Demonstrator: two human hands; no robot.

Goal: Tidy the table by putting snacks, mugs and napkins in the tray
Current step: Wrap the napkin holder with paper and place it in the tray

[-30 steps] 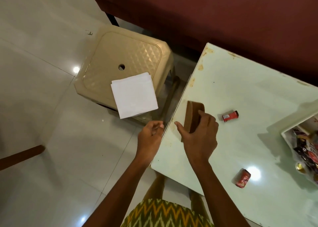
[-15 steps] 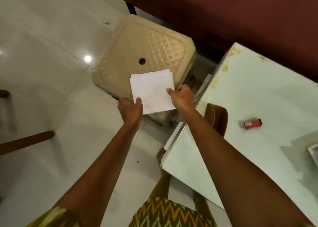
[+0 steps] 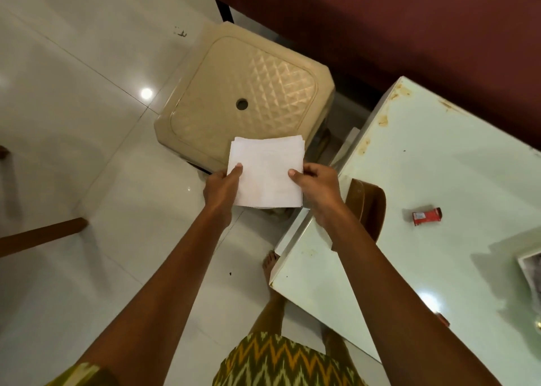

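A stack of white napkins point(image 3: 268, 169) is held over the near edge of a beige plastic stool point(image 3: 246, 98). My left hand point(image 3: 224, 188) pinches its left edge and my right hand point(image 3: 317, 185) pinches its right edge. A brown napkin holder point(image 3: 367, 201) stands at the left edge of the pale green table point(image 3: 439, 166), partly behind my right wrist. A small red snack packet point(image 3: 426, 216) lies on the table to the holder's right. A corner of the tray point(image 3: 528, 261) with dark wrappers shows at the far right edge.
A second red packet point(image 3: 443, 319) peeks out beside my right forearm. A dark red sofa point(image 3: 409, 19) runs behind the stool and table. A brown wooden leg point(image 3: 41, 236) lies over the glossy tiled floor at the left.
My right hand left the brown holder on the table and both hands reached to the stool. They gripped the napkins and have drawn them toward me, off the seat's middle.
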